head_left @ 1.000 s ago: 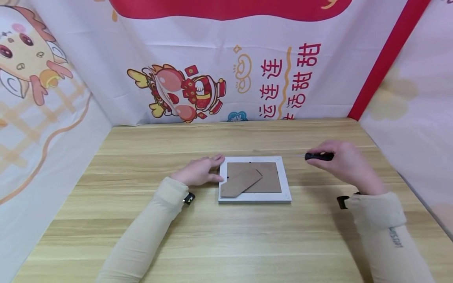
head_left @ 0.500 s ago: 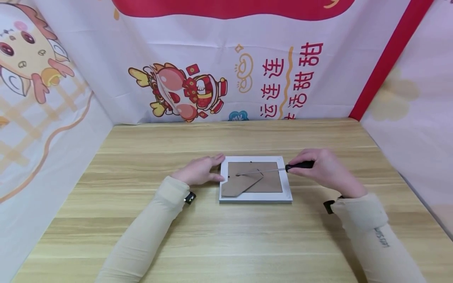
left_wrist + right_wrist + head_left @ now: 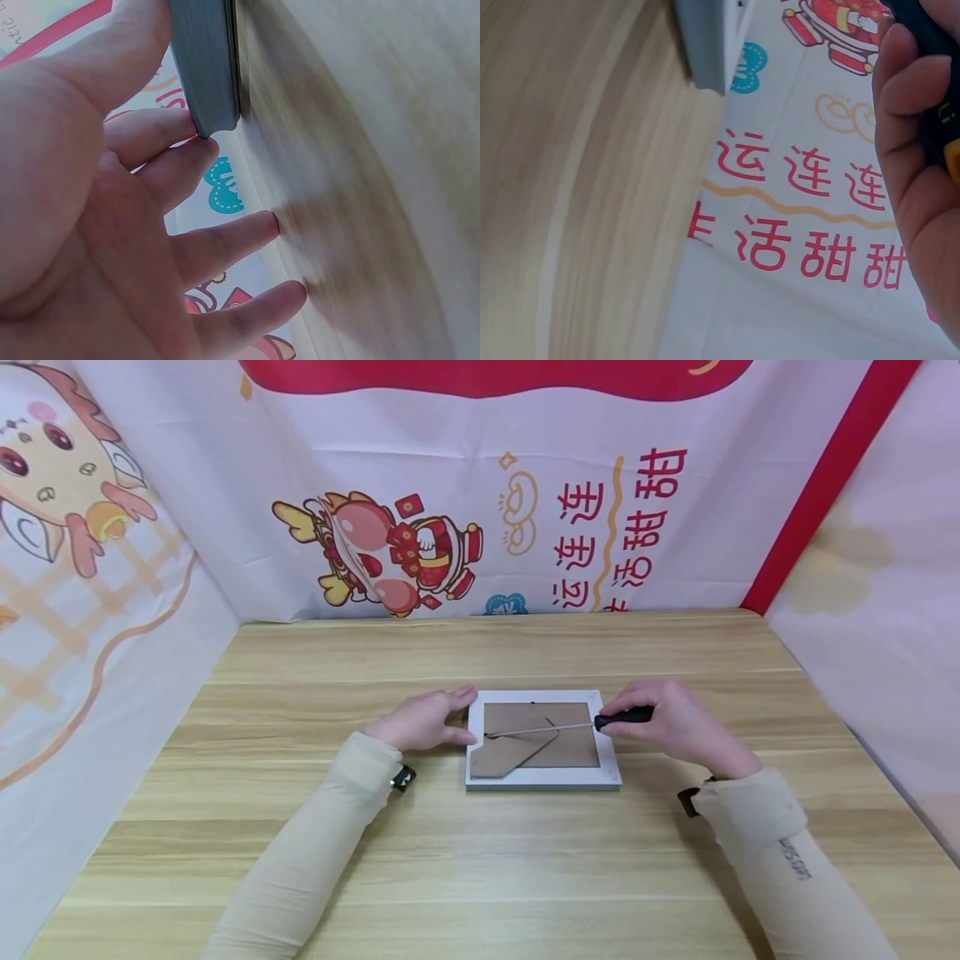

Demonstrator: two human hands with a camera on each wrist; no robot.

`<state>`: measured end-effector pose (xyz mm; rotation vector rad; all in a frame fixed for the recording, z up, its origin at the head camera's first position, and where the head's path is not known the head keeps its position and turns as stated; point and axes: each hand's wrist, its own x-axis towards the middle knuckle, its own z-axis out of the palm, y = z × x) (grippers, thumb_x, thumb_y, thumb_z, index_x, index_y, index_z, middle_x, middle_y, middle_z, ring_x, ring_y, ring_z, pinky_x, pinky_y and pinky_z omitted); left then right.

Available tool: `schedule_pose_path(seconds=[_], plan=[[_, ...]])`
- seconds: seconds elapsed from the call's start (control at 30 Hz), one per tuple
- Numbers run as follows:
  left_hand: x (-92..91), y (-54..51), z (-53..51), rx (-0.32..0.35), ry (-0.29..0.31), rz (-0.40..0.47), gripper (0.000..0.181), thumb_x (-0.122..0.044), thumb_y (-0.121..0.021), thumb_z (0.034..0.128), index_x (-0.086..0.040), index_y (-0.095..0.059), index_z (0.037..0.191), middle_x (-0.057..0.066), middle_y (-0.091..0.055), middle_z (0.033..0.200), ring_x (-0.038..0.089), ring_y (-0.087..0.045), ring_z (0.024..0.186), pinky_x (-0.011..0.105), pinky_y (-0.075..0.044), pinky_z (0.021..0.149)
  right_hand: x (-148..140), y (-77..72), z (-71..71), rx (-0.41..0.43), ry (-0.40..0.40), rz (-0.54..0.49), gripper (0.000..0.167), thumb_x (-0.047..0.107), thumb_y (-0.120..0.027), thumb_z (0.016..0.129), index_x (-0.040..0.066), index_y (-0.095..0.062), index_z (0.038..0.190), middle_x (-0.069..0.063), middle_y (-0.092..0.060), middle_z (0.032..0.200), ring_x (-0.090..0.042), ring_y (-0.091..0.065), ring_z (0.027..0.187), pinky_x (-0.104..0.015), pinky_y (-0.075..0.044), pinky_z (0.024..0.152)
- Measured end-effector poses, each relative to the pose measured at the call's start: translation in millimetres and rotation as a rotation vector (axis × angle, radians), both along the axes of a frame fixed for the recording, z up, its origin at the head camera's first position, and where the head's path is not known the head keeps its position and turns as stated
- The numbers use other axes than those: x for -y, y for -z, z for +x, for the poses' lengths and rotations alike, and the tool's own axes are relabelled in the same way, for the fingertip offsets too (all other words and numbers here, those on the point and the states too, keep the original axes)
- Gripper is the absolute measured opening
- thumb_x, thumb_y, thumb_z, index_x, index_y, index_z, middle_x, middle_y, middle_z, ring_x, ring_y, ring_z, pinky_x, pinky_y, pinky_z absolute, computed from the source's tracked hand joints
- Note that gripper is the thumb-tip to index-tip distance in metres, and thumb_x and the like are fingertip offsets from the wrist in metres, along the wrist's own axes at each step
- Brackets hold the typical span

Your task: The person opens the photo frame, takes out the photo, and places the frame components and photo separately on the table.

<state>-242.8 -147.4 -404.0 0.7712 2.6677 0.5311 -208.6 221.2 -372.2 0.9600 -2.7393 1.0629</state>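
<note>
A white picture frame (image 3: 543,780) lies back side up on the table, its brown backing board (image 3: 577,747) and angled stand flap (image 3: 498,760) showing. The left hand (image 3: 420,721) touches the frame's left edge, thumb and fingers spread; in the left wrist view that hand (image 3: 142,217) has its fingertips at the frame's side (image 3: 206,67). The right hand (image 3: 678,727) grips the black handle of a screwdriver (image 3: 626,717), whose shaft crosses the backing with its tip by the left inner edge. In the right wrist view the right hand (image 3: 922,142) curls round the handle (image 3: 949,112).
The wooden table (image 3: 450,877) extends around the frame on all sides. A white printed cloth (image 3: 420,443) with red lettering hangs behind it, and more printed cloth stands at the left (image 3: 90,635) and the right (image 3: 885,635).
The right hand has moved left with the screwdriver, bringing its shaft from beside the frame to across the backing, the tip now at the left inner edge. The left hand has stayed in place.
</note>
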Motion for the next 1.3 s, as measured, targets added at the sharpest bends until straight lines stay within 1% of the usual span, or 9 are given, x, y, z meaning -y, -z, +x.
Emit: schedule_pose_path(seconds=[0.3,0.43,0.53,0.6,0.7,0.83,1.0,1.17,1.3], plan=[[-0.7,-1.9,1.4,0.014,-0.004,-0.018,0.090,-0.043,-0.075,0.0857,-0.009,-0.028,0.155,0.007,-0.023,0.161,0.034,-0.029,0.144,0.047,-0.025,0.116,0.2,8.5,-4.2,0.092,0.033,0.062,0.026,0.013,-0.084,0.080,0.012,-0.079,0.105,0.003,-0.075,0.097,-0.008,-0.069,0.086,-0.031,-0.057,0.076],[-2.0,-1.0,1.0,0.002,0.009,-0.017,0.090,-0.041,-0.075,0.0862,-0.007,-0.028,0.155,0.010,-0.022,0.161,0.037,-0.029,0.143,0.048,-0.025,0.116,1.8,6.5,-6.3,0.079,0.030,0.070,0.027,0.014,-0.084,0.080,0.010,-0.079,0.107,0.003,-0.074,0.095,-0.008,-0.068,0.083,-0.030,-0.057,0.073],[-3.1,-0.5,0.9,-0.007,0.013,-0.014,0.089,-0.039,-0.076,0.0860,-0.006,-0.029,0.154,0.011,-0.023,0.160,0.035,-0.030,0.143,0.047,-0.026,0.116,5.4,-0.2,-8.7,0.036,0.011,0.093,0.026,0.013,-0.085,0.079,0.010,-0.079,0.105,0.005,-0.073,0.092,-0.008,-0.067,0.080,-0.029,-0.057,0.071],[-3.6,-0.2,0.7,-0.010,0.016,-0.010,0.089,-0.038,-0.076,0.0858,-0.005,-0.029,0.154,0.012,-0.024,0.160,0.032,-0.030,0.143,0.045,-0.027,0.116,10.1,-9.4,-11.0,0.000,-0.008,0.131,0.025,0.013,-0.085,0.078,0.009,-0.080,0.103,0.005,-0.073,0.088,-0.008,-0.066,0.076,-0.030,-0.056,0.068],[-3.9,0.1,0.6,-0.007,0.016,-0.002,0.089,-0.036,-0.077,0.0852,-0.005,-0.030,0.154,0.012,-0.023,0.160,0.030,-0.029,0.144,0.043,-0.026,0.116,21.3,-31.6,-14.0,-0.036,-0.032,0.235,0.024,0.015,-0.085,0.078,0.011,-0.081,0.101,0.006,-0.072,0.085,-0.008,-0.064,0.073,-0.031,-0.055,0.065],[-4.1,-0.5,0.9,-0.001,0.005,0.007,0.089,-0.035,-0.078,0.0844,-0.005,-0.030,0.154,0.012,-0.023,0.160,0.029,-0.027,0.145,0.042,-0.025,0.116,43.3,-68.8,-15.9,-0.009,-0.063,0.358,0.021,0.019,-0.085,0.079,0.012,-0.081,0.099,0.005,-0.073,0.085,-0.007,-0.065,0.072,-0.031,-0.057,0.067],[-4.3,-1.3,1.2,-0.005,0.002,0.011,0.089,-0.035,-0.078,0.0842,-0.005,-0.031,0.154,0.012,-0.024,0.160,0.029,-0.028,0.144,0.042,-0.025,0.116,75.4,-107.3,-17.9,0.013,-0.123,0.477,0.009,0.018,-0.085,0.080,0.015,-0.081,0.087,0.007,-0.071,0.079,-0.008,-0.064,0.070,-0.033,-0.057,0.068],[-3.6,0.2,0.4,-0.003,0.005,0.015,0.089,-0.033,-0.078,0.0843,-0.005,-0.030,0.154,0.013,-0.024,0.159,0.029,-0.028,0.144,0.042,-0.026,0.116,109.3,-133.7,-16.2,-0.007,-0.145,0.627,0.004,0.019,-0.084,0.081,0.016,-0.080,0.082,0.008,-0.070,0.076,-0.010,-0.064,0.071,-0.034,-0.055,0.071],[-2.3,2.4,-1.1,0.009,-0.003,0.014,0.088,-0.034,-0.078,0.0844,-0.007,-0.031,0.154,0.011,-0.024,0.160,0.027,-0.027,0.145,0.042,-0.026,0.116,130.9,-145.7,-11.6,-0.008,-0.137,0.728,0.008,0.022,-0.083,0.082,0.015,-0.079,0.082,0.005,-0.070,0.078,-0.013,-0.063,0.072,-0.033,-0.055,0.071]])
